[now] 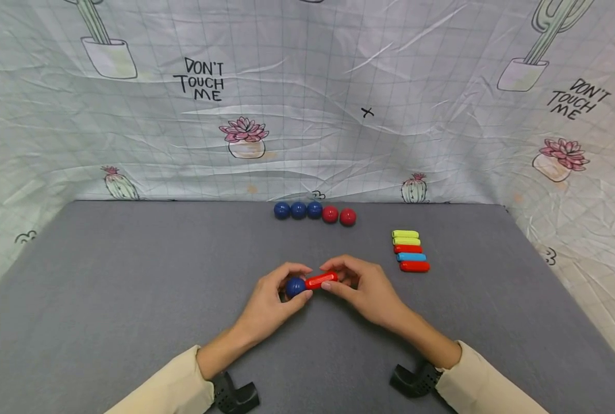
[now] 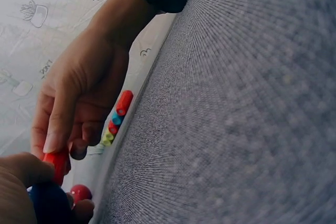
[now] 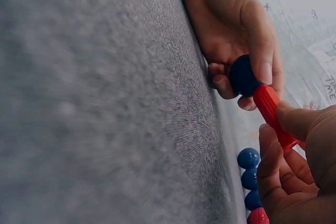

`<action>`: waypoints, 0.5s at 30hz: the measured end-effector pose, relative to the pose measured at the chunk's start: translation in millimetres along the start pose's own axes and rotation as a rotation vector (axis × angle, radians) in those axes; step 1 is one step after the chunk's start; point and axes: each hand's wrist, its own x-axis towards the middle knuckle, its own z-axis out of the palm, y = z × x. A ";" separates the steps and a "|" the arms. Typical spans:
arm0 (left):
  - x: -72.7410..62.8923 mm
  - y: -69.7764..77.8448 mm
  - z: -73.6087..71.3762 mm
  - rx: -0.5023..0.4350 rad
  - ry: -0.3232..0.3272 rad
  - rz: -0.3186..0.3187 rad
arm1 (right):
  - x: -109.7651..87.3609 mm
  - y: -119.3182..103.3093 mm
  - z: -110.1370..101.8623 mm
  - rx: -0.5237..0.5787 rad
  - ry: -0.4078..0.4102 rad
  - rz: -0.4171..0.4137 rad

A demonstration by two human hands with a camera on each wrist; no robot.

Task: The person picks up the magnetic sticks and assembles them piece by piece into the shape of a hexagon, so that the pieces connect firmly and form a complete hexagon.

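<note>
Blue ball: held by the left hand. Red rod: directly above the blue ball, gripped by the right hand. Red ball: just right of the blue ball. Row of coloured rods: above and right of the blue ball. Grey table: right of the blue ball.

Plain cream sleeves, slightly creased, and chunky black wrist devices, angular, perhaps finely perforated.
</note>
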 end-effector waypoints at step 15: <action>2.0 16.7 -0.7 0.040 0.107 0.053 | 25.1 6.0 -5.5 -0.026 0.048 -0.057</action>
